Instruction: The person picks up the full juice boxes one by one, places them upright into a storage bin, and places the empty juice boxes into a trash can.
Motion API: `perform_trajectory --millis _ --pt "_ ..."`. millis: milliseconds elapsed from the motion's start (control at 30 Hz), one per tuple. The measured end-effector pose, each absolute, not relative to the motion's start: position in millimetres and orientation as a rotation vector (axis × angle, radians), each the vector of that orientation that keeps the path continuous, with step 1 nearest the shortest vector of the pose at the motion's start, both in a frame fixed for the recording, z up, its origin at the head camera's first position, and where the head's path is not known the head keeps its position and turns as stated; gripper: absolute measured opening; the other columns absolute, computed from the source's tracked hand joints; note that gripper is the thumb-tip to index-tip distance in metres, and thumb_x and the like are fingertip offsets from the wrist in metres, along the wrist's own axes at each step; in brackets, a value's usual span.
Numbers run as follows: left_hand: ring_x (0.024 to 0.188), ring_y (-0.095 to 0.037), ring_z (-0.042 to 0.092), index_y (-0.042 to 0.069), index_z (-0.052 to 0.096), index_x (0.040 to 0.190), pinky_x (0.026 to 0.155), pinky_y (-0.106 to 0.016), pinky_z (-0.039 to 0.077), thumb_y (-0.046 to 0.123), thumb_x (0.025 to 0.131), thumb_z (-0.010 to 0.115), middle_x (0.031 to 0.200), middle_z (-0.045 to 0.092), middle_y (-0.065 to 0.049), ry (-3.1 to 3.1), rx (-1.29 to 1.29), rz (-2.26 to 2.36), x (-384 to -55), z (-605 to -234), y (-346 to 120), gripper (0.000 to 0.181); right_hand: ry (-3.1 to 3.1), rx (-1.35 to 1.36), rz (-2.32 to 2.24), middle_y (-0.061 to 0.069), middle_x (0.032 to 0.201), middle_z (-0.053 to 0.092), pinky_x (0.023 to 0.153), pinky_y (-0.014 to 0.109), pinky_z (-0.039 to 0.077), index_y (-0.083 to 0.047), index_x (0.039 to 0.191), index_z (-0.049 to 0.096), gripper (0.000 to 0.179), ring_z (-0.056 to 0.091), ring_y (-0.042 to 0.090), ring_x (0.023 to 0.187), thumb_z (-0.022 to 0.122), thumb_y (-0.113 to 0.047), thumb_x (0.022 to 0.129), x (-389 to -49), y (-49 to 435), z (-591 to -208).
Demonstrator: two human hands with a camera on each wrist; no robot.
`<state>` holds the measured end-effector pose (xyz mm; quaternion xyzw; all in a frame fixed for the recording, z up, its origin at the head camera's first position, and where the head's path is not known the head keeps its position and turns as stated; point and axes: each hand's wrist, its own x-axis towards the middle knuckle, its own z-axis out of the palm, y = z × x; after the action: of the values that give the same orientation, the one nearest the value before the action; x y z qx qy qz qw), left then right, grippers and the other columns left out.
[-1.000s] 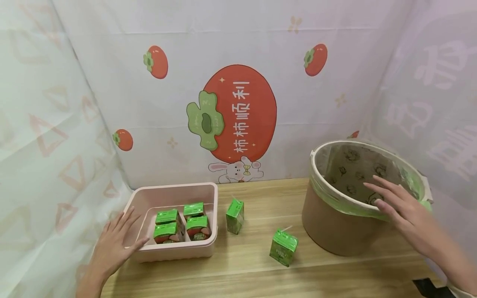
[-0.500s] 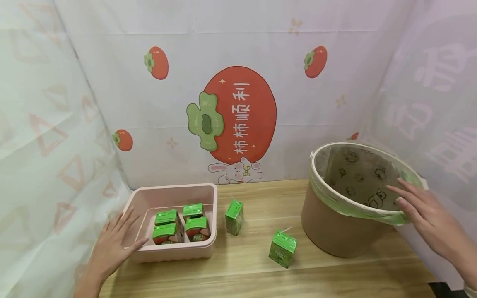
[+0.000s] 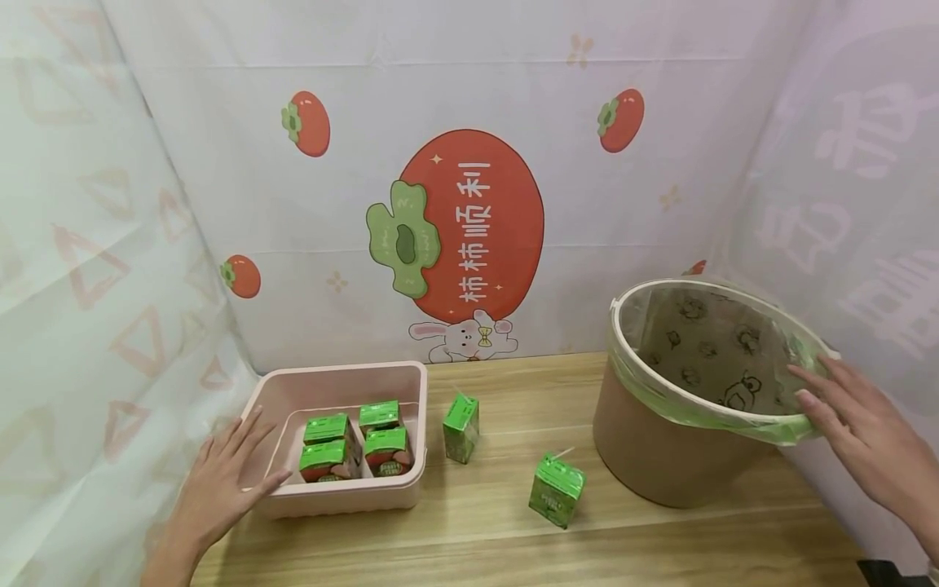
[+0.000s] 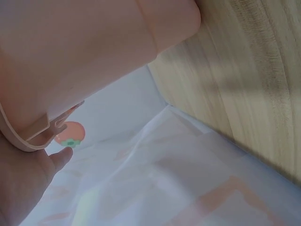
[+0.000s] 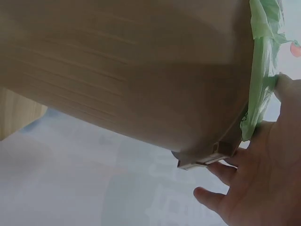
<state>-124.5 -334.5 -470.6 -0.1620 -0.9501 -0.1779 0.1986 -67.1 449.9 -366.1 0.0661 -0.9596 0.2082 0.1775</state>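
Observation:
My left hand (image 3: pixel 214 483) rests on the left rim of a pink plastic basket (image 3: pixel 359 494), its fingers spread and mostly straight. Inside the basket stand several small drink cartons with green tops, such as this front one (image 3: pixel 323 461). On the right, my right hand (image 3: pixel 866 432) touches the rim of a brown trash can (image 3: pixel 660 456) with loosely extended fingers. In the right wrist view, its fingers (image 5: pixel 210 198) lie beside the rim and the folded green bag edge (image 5: pixel 261 89). Two green drink cartons with straws, one nearer (image 3: pixel 557 491) and one farther (image 3: pixel 461 430), stand between the containers.
The wooden table (image 3: pixel 506 554) carries everything. White printed cloth (image 3: pixel 572 204) closes off the back and both sides. A clear liner with a green edge (image 3: pixel 704 412) hangs over the can's rim. A small dark object (image 3: pixel 883 573) shows at the bottom right.
My right hand has moved right, from above the can's opening to its right rim. The left hand, basket and cartons have stayed in place.

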Motion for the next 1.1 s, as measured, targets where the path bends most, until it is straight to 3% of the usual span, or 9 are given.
perform_trajectory --millis 367,467,567,633,733,800,1100 --pt "0.146 -0.047 0.039 0.023 0.054 0.152 0.123 -0.072 -0.002 0.048 0.089 0.077 0.171 0.034 -0.009 -2.653 -0.452 -0.454 -123.9 -467.8 -330.7 0.072 -2.728 0.128 0.580 0.037 0.169 -0.007 0.117 0.075 -0.015 0.009 0.160 0.029 0.057 -0.009 0.061 0.154 0.042 -0.022 0.114 -67.4 451.7 -365.9" --pt "0.148 -0.044 0.039 0.023 0.053 0.154 0.125 -0.068 -0.003 0.045 0.090 0.077 0.171 0.035 -0.008 -2.627 -0.492 -0.450 -124.7 -465.8 -328.6 0.071 -2.729 0.125 0.577 0.039 0.168 -0.007 0.116 0.076 -0.015 0.009 0.160 0.028 0.057 -0.008 0.062 0.153 0.042 -0.022 0.114 -67.0 452.6 -367.5" --pt "0.150 -0.041 0.039 0.021 0.052 0.157 0.129 -0.058 0.000 0.040 0.091 0.077 0.169 0.038 -0.010 -2.608 -0.545 -0.484 -124.8 -460.6 -320.9 0.072 -2.731 0.125 0.578 0.039 0.168 -0.006 0.116 0.076 -0.015 0.009 0.160 0.028 0.057 -0.008 0.064 0.152 0.041 -0.023 0.115 -66.3 452.9 -368.5" --pt "0.152 -0.036 0.037 0.022 0.050 0.159 0.130 -0.040 0.003 0.037 0.092 0.077 0.168 0.039 -0.011 -2.612 -0.566 -0.546 -123.7 -455.6 -312.9 0.073 -2.729 0.128 0.581 0.040 0.168 -0.005 0.116 0.076 -0.015 0.009 0.160 0.028 0.057 -0.008 0.064 0.152 0.041 -0.023 0.115 -66.0 452.8 -369.0" --pt "0.154 -0.030 0.035 0.024 0.048 0.160 0.121 -0.015 0.009 0.030 0.093 0.079 0.167 0.041 -0.009 -2.600 -0.597 -0.664 -122.0 -448.9 -299.4 0.074 -2.730 0.129 0.580 0.039 0.168 -0.004 0.116 0.076 -0.015 0.009 0.160 0.028 0.057 -0.007 0.064 0.152 0.041 -0.023 0.115 -66.1 452.2 -369.4" --pt "0.154 -0.028 0.037 0.025 0.048 0.160 0.113 -0.006 0.011 0.027 0.091 0.081 0.167 0.042 -0.006 -2.578 -0.620 -0.709 -121.6 -446.0 -290.4 0.076 -2.733 0.124 0.574 0.039 0.168 -0.004 0.116 0.076 -0.015 0.009 0.160 0.028 0.057 -0.007 0.064 0.152 0.041 -0.023 0.115 -66.2 451.6 -369.7" --pt "0.140 -0.025 0.053 0.024 0.051 0.158 0.108 -0.013 0.030 0.015 0.082 0.090 0.155 0.055 -0.002 -2.463 -0.723 -0.790 -121.0 -443.0 -250.9 0.085 -2.739 0.118 0.570 0.038 0.169 -0.005 0.116 0.076 -0.015 0.010 0.159 0.028 0.057 -0.007 0.065 0.151 0.040 -0.024 0.115 -68.2 450.1 -367.7"
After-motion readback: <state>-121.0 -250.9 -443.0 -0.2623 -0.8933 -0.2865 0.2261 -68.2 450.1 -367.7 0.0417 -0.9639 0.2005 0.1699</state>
